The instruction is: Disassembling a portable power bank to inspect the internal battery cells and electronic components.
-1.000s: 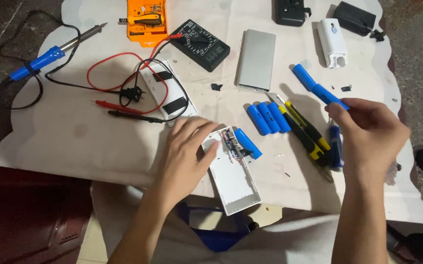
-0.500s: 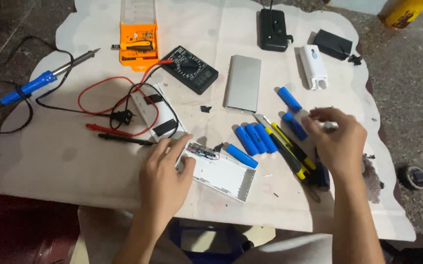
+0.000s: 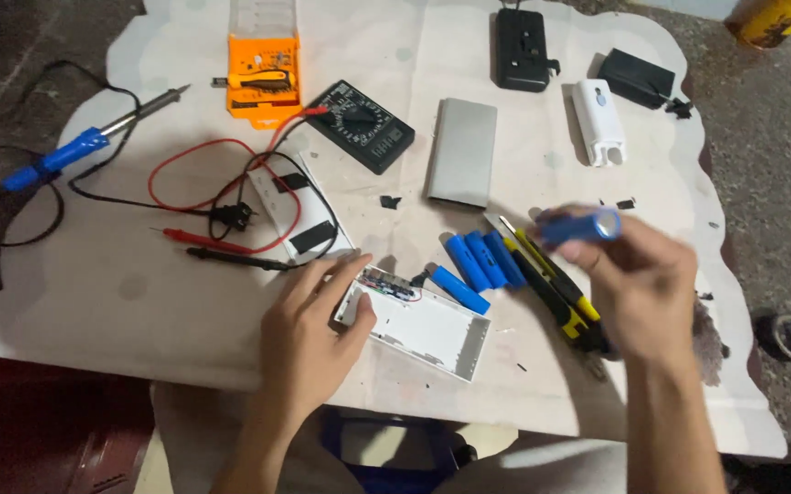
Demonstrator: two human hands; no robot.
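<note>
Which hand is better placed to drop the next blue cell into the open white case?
Probably the right. The right hand already holds a blue cell lifted above the table, just right of the white case. The left hand rests on the case's left end, steadying it, so it is occupied.

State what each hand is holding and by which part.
The right hand grips a blue battery around its middle, fingertips only. The left hand holds down the white case at its left end.
</note>
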